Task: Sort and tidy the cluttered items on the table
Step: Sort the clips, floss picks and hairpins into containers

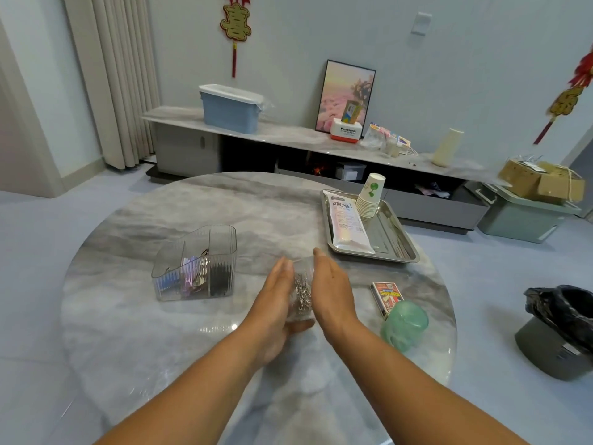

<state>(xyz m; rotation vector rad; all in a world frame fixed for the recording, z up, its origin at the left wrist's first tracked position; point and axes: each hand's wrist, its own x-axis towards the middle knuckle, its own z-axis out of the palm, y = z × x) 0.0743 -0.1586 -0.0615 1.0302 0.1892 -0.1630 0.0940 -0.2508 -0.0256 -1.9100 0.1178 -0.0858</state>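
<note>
Centre frame: left hand (278, 295) and right hand (332, 289), fingers straight, press flat on either side of a clear bag of metal clips (302, 292), probably binder clips. Keep palms squeezed, lift level, drop it in the divided organizer (196, 263) at left.

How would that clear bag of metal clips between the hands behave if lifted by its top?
The clear bag looks thin and floppy, so it would probably sag. The metal clips sit loose, so they would likely slump to the bottom. Its glossy film may be slippery.
</note>
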